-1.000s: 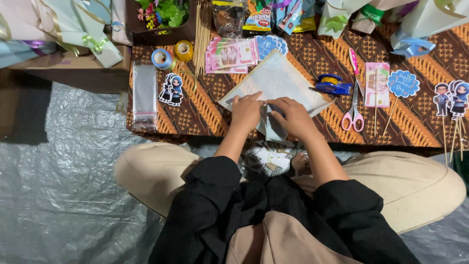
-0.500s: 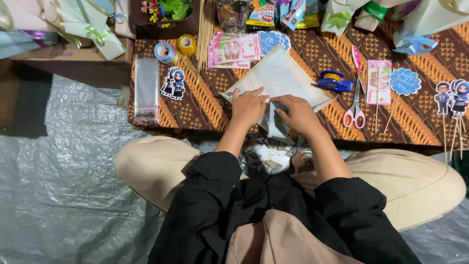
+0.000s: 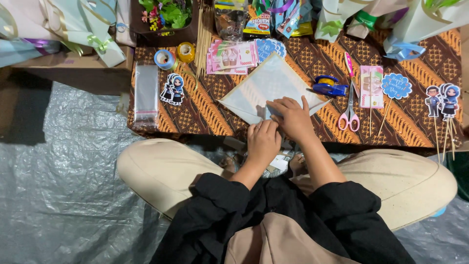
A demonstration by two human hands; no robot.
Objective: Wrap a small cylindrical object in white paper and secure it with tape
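A pale square sheet of wrapping paper (image 3: 266,85) lies as a diamond on a low table covered in brown batik cloth (image 3: 205,115). My right hand (image 3: 293,117) presses flat on the sheet's near corner, fingers spread. Just below it, at the table's front edge, my left hand (image 3: 263,141) is curled with its fingertips on the paper's lower fold. What the fingers pinch is hidden. I sit cross-legged in beige trousers and black sleeves.
Pink-handled scissors (image 3: 349,105) and a blue tape dispenser (image 3: 328,86) lie right of the sheet. Paper toppers on sticks (image 3: 396,87), cartoon figure cutouts (image 3: 173,89), tape rolls (image 3: 165,59), a clear plastic sleeve (image 3: 146,93), skewers and wrapped bouquets crowd the table. Silver tarp (image 3: 58,186) covers the floor.
Both hands have shifted a little toward me along the sheet's near corner; my right hand now lies flat over it and the left sits lower at the table edge.
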